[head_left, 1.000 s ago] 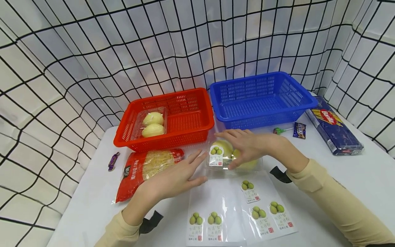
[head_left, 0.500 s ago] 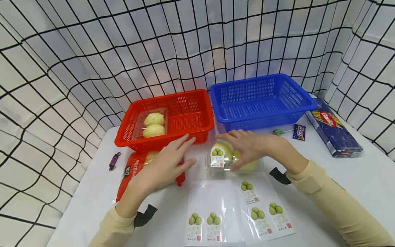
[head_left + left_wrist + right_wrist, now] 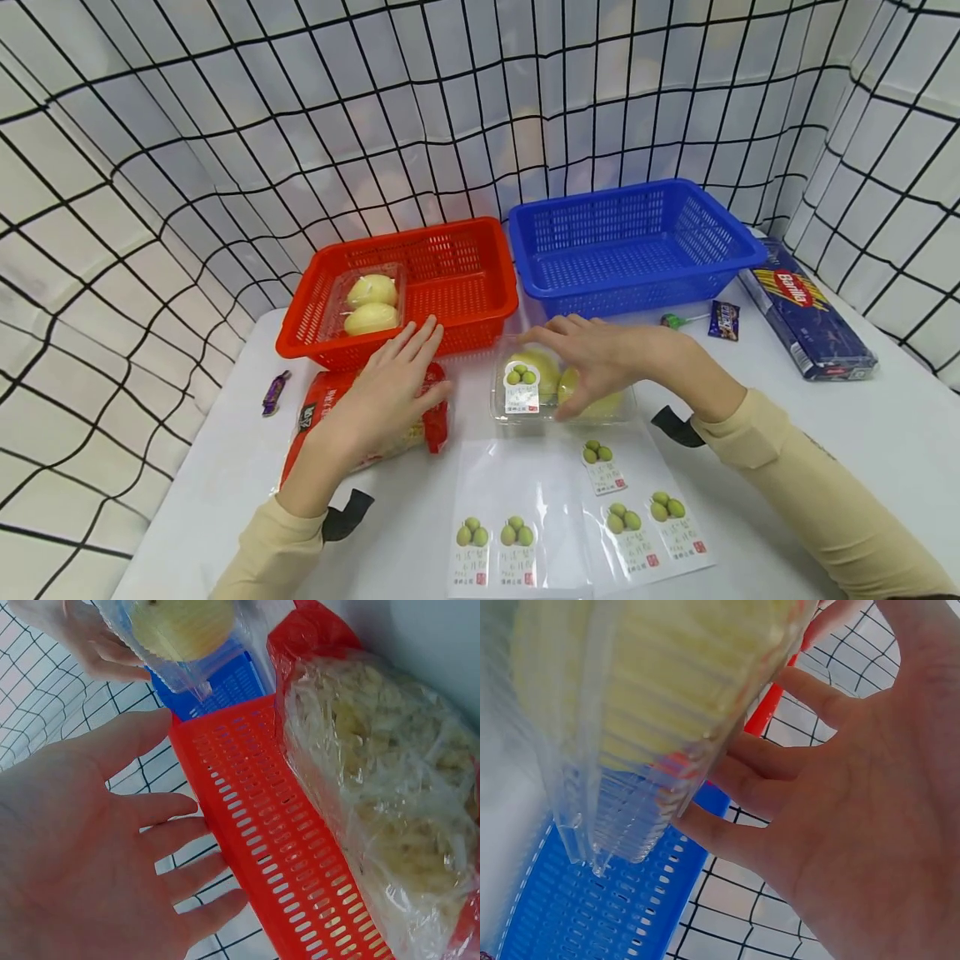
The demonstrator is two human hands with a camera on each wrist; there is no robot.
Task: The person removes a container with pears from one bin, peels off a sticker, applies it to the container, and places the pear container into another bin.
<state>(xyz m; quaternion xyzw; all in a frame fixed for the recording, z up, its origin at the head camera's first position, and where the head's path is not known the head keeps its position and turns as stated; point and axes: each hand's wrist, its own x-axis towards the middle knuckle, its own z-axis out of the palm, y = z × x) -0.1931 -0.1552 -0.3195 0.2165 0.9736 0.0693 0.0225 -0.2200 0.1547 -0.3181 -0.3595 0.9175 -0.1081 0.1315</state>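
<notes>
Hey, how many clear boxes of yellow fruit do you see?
2: one fruit box lies in the left part of the red basket; the labelled box sits on the table at the right hand. I see no others.

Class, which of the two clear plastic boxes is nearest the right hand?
The stickered box, on the table, held by the right hand; the other box sits inside the red basket.

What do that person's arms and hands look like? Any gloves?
No gloves! The left hand and right hand are bare. Long, beige fabric sleeves stop before the hands, a flat black strip sticks out near each cuff, and the right sleeve has a tiny dark marking.
</notes>
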